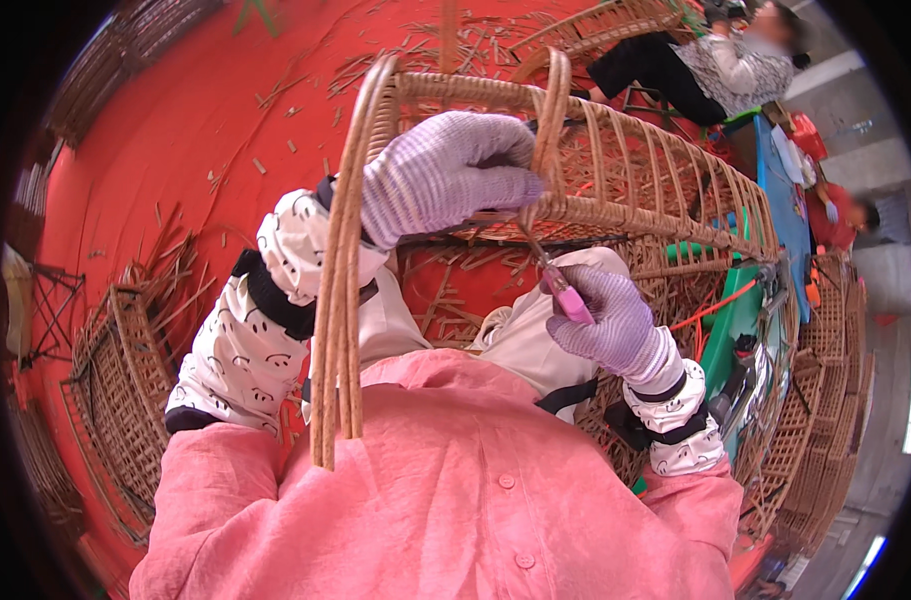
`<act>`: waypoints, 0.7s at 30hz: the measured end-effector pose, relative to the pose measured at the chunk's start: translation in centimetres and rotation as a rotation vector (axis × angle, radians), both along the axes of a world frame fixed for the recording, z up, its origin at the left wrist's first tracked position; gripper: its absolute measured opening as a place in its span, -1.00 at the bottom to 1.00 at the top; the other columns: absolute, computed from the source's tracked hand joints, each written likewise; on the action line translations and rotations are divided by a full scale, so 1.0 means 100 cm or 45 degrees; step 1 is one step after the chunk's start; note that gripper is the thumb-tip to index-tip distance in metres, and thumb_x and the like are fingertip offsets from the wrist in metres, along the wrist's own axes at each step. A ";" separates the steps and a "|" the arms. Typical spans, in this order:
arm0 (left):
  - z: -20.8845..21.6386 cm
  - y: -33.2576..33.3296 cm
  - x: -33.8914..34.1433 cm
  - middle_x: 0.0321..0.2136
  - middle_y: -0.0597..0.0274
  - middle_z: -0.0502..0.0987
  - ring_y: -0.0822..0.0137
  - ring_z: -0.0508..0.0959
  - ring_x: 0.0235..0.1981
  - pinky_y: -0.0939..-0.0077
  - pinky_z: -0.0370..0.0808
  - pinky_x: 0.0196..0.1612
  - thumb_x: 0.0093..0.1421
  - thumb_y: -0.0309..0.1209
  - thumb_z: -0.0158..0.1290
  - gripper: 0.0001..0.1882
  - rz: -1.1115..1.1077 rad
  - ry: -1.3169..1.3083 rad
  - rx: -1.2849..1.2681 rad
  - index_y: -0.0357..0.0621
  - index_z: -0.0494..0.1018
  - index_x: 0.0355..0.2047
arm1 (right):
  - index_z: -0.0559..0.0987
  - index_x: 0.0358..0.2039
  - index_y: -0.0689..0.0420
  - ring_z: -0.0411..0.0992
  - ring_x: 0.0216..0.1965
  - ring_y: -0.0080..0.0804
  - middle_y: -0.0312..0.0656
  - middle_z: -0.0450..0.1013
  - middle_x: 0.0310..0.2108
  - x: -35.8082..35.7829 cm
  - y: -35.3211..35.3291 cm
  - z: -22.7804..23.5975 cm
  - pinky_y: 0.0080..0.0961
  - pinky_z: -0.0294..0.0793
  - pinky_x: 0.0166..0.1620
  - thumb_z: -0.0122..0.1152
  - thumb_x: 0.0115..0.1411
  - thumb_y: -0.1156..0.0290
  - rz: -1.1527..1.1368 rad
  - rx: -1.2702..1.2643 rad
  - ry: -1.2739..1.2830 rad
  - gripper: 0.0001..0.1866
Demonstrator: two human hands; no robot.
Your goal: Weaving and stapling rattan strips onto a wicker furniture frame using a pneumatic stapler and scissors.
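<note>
A long brown wicker basket frame (665, 222) lies across my lap, its woven rim toward me. My left hand (445, 172), in a purple-and-white striped glove, is closed at the rim, its fingertips against a looped rattan strand (552, 110). My right hand (610, 318), in a matching glove, grips a pink-handled awl (571, 300). The awl's thin metal shaft points up and left to the rim, just below my left fingertips; its very tip is hard to make out. Several long rattan strands (337, 320) bend over the frame's left end and hang down past my left forearm.
Cane offcuts (445, 290) litter the red floor (215, 130). More wicker pieces (125, 385) stand at the left, and stacked wicker panels (815, 400) at the right. A green bench (720, 330) is close on my right. Another person (735, 75) sits at the far right.
</note>
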State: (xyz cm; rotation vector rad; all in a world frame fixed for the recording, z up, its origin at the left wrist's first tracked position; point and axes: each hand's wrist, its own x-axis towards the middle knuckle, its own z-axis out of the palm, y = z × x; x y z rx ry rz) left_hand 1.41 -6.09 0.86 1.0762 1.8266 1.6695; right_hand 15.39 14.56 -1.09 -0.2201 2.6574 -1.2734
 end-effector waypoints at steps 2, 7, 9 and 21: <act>0.000 0.001 0.001 -0.49 0.37 0.42 0.58 0.38 -0.42 0.62 0.41 -0.31 0.10 -0.45 0.11 -0.82 -0.046 0.045 -0.004 -0.30 0.42 -0.32 | 0.48 -0.33 0.23 0.33 -0.54 -0.40 -0.13 0.37 -0.56 0.006 0.000 0.000 -0.45 0.31 -0.44 0.27 -0.08 0.33 -0.052 0.033 -0.009 -0.68; -0.001 0.001 0.001 -0.41 0.32 0.48 0.53 0.45 -0.35 0.59 0.45 -0.23 0.08 -0.53 0.10 -0.80 -0.071 -0.092 -0.018 -0.27 0.42 -0.26 | 0.48 -0.29 0.24 0.35 -0.50 -0.41 -0.13 0.39 -0.52 0.006 -0.003 -0.007 -0.48 0.35 -0.37 0.29 -0.09 0.32 -0.003 -0.158 -0.110 -0.64; -0.002 0.000 0.001 -0.40 0.31 0.48 0.53 0.45 -0.34 0.58 0.45 -0.22 0.08 -0.54 0.09 -0.80 -0.059 -0.085 -0.042 -0.27 0.42 -0.26 | 0.48 -0.28 0.24 0.35 -0.47 -0.43 -0.14 0.39 -0.50 0.005 -0.004 -0.008 -0.50 0.35 -0.35 0.30 -0.09 0.32 0.028 -0.250 -0.161 -0.62; 0.007 -0.004 0.007 -0.44 0.32 0.50 0.51 0.47 -0.37 0.57 0.45 -0.27 0.09 -0.50 0.09 -0.83 -0.093 0.082 -0.136 -0.25 0.44 -0.28 | 0.51 -0.32 0.26 0.30 -0.50 -0.60 -0.27 0.39 -0.57 0.024 -0.008 -0.001 -0.56 0.35 -0.37 0.29 -0.08 0.35 -0.150 -0.372 -0.309 -0.68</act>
